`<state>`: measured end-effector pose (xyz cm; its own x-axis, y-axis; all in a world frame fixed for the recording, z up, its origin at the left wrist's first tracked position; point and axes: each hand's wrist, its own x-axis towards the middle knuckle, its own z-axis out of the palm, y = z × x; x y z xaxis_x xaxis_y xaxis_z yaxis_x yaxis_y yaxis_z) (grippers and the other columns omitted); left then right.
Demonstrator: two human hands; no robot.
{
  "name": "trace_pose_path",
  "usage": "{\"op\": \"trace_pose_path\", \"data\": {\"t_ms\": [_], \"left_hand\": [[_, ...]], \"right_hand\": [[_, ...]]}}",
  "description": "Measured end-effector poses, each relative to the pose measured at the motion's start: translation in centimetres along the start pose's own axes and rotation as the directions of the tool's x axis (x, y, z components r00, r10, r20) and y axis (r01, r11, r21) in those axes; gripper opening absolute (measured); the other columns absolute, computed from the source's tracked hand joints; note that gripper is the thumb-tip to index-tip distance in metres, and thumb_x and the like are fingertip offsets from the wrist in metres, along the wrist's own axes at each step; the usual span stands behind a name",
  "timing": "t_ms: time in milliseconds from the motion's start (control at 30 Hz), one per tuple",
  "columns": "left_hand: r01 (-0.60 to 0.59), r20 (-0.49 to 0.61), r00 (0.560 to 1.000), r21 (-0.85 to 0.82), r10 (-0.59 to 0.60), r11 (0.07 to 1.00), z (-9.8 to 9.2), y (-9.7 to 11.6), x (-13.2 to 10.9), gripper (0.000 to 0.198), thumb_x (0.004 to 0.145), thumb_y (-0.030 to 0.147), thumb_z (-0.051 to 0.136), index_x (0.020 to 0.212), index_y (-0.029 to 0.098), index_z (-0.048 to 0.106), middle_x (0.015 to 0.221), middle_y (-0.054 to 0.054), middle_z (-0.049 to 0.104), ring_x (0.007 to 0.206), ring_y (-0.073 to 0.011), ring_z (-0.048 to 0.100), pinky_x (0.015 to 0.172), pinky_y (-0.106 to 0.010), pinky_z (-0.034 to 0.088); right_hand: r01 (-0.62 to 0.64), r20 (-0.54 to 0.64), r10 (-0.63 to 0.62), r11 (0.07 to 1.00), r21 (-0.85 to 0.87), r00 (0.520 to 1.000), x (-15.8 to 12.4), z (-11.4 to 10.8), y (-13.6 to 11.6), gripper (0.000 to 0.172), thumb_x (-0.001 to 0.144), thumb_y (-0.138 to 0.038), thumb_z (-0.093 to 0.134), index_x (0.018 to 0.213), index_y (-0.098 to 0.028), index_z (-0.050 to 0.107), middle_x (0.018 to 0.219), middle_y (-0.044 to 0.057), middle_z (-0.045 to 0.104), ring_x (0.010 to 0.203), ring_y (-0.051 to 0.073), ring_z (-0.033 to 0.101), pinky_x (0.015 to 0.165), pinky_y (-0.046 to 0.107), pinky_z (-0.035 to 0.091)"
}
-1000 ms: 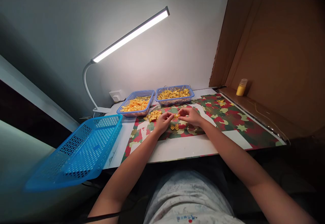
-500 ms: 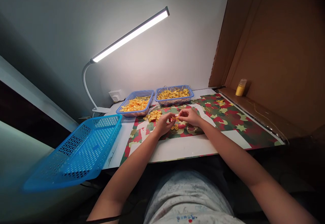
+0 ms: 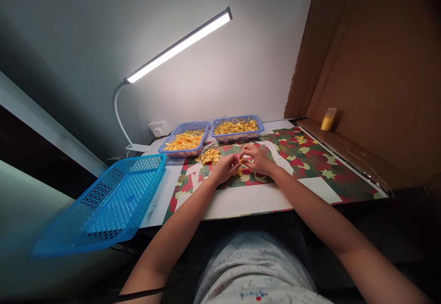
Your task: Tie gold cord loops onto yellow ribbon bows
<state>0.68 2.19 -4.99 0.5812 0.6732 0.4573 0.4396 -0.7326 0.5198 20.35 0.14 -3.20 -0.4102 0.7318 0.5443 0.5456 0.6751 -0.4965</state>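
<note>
My left hand (image 3: 225,168) and my right hand (image 3: 258,160) meet over the patterned sheet on the table, fingertips nearly touching. Both are closed in a pinch on a small gold ribbon bow (image 3: 241,161), mostly covered by the fingers. Just below the fingertips lies another gold ribbon piece (image 3: 239,171), partly behind my left hand. A small pile of gold ribbon bows (image 3: 209,156) rests on the sheet, left of and beyond my left hand.
Behind the hands stand a blue-violet basket (image 3: 161,150) of yellow-gold bows and a second basket (image 3: 237,137) of gold bows with thin cords. An empty blue basket (image 3: 138,203) juts out at left. A lamp (image 3: 179,47) hangs above. Cardboard (image 3: 372,88) and a yellow bottle (image 3: 328,119) are at right.
My left fingers have curled in more, and my right hand has shifted its grip with its fingers raised and bent over the bow. The view has moved slightly.
</note>
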Motion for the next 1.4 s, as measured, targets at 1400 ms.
{"op": "trace_pose_path", "data": {"t_ms": [1400], "left_hand": [[0.150,0.048,0.989,-0.232,-0.143,0.961,-0.5,0.7,0.4,0.028,0.088,0.039,0.043,0.068,0.021,0.034,0.064,0.005,0.035,0.060,-0.0110,0.032,0.056,-0.025,0.029]], "right_hand": [[-0.154,0.249,0.091,0.957,0.247,0.964,0.6,1.4,-0.2,0.021,0.092,-0.035,0.030,0.077,-0.022,0.037,0.077,-0.001,0.042,0.071,0.016,0.041,0.069,0.029,0.039]]}}
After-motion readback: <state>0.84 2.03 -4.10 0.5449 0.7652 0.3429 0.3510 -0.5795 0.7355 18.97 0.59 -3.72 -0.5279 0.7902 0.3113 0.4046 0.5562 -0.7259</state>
